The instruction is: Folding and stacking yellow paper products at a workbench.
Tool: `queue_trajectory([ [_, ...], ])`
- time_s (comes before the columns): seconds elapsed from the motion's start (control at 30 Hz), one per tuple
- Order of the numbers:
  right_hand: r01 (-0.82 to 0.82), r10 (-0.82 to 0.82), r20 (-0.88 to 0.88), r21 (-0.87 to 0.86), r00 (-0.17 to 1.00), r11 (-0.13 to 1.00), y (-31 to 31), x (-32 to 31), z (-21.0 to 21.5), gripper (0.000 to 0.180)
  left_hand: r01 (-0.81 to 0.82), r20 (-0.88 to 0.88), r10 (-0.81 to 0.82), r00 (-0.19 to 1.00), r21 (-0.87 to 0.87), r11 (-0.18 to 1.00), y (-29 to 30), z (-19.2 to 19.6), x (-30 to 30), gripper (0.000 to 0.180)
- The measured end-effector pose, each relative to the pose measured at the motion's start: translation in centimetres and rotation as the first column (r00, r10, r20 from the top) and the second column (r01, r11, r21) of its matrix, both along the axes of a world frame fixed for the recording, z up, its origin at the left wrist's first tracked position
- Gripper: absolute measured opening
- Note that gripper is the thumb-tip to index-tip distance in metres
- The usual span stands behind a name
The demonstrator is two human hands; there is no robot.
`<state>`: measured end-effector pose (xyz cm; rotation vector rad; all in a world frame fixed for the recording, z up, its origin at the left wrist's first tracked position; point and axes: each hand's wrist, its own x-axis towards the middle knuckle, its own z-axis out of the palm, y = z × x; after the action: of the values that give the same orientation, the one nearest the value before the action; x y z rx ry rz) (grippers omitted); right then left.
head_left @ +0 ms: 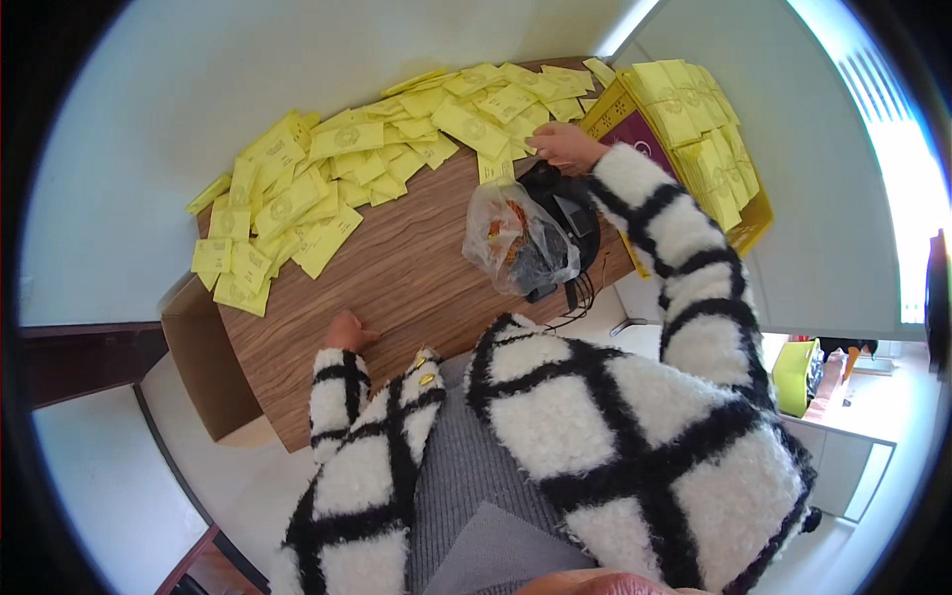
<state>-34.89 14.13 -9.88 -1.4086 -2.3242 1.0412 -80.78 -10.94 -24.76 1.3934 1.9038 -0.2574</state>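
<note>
Overhead, from the head view: right hand (pixel 563 147) stretched to the far side of the wooden table (pixel 397 278), fingers curled narrow over the near edge of the heap of yellow packets (pixel 347 159), seemingly pinching one; hard to tell for certain. Left hand (pixel 346 330) flat at the near table edge, empty, merely steadying. Packets probably light, thin and flexible, with a slick printed face, so likely to slide over one another; best pinched at a corner or short edge, thumb beneath. More of them stacked in the yellow crate (pixel 746 233) to the right, leaning over its rim. Just under the reaching sleeve: a crinkled clear plastic bag (pixel 516 238) against a black bag (pixel 575 213) with trailing cords, easy to snag. Cardboard box (pixel 203 367) below the table's left end.
</note>
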Motion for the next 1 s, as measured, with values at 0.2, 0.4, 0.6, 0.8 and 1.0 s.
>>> queue_trajectory([
  [0.2,0.547,-0.527,0.196,-0.063,0.827,0.835,15.8,1.7,-9.0,0.074,0.067,-0.03,-0.064,0.998,0.11,0.992,7.5,-1.8,2.2,0.057],
  [0.4,0.903,-0.864,0.336,0.082,0.374,0.423,31.2,6.4,-15.3,0.097,0.006,-0.097,0.004,0.995,0.098,0.995,15.5,-5.8,4.1,0.057],
  [0.6,0.945,-0.921,0.36,0.224,0.147,0.238,43.8,10.1,-18.9,0.104,-0.067,-0.107,0.07,0.992,0.034,0.997,22.0,-7.2,6.7,0.063],
  [0.8,0.985,-0.967,0.253,0.153,0.034,0.075,51.1,16.9,-23.5,0.107,0.002,-0.167,-0.001,0.986,0.005,1.0,26.9,-10.6,8.7,0.066],
  [1.0,0.954,-0.91,0.299,0.003,0.286,0.3,52.7,16.2,-26.6,0.12,0.039,-0.195,-0.035,0.98,0.018,0.999,28.5,-12.0,9.0,0.066],
])
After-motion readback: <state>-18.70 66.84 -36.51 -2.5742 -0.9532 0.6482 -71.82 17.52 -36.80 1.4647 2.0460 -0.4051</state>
